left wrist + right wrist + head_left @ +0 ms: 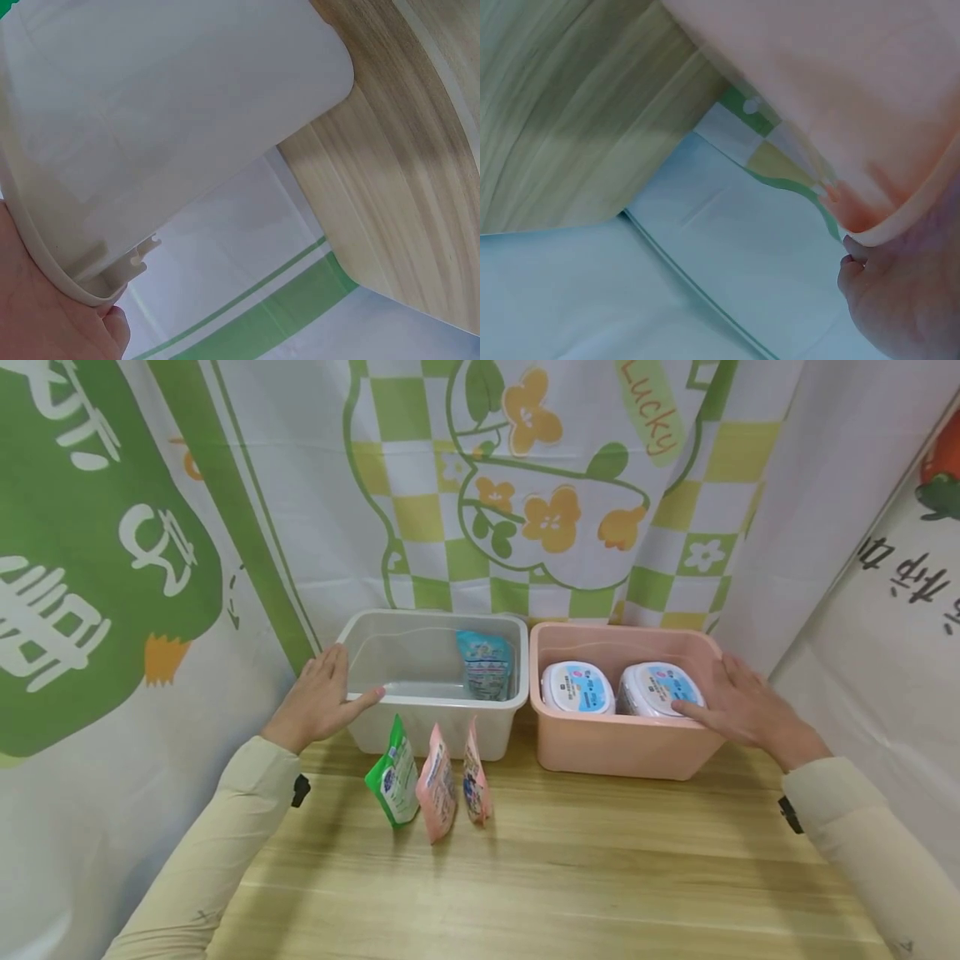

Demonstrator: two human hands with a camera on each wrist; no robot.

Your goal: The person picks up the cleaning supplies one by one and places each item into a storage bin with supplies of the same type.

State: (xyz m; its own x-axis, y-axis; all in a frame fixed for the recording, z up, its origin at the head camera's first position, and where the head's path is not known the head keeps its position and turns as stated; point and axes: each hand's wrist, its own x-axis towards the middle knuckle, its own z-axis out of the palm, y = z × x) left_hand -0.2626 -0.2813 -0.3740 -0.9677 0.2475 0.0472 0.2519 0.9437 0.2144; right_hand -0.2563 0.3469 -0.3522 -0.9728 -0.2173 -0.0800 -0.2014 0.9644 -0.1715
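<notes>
My left hand (pixel 313 700) grips the left end of a light grey plastic bin (pixel 427 714). In the left wrist view, its fingertips curl under the bin's rim (pixel 45 262). Inside that bin a blue pouch (pixel 486 667) leans at the right end. At the right end of a pink plastic bin (pixel 622 747), my right hand (pixel 757 706) holds the rim, with the thumb reaching over the front edge. Two white lidded tubs with blue labels, a left tub (pixel 577 687) and a right tub (pixel 663 688), sit in the pink bin.
In front of the grey bin stand a green pouch (pixel 395 777), a pink pouch (pixel 437 785) and another pink pouch (pixel 475 777), upright on the wooden table (pixel 570 877). A patterned curtain (pixel 420 510) hangs right behind the bins, with cloth on both sides.
</notes>
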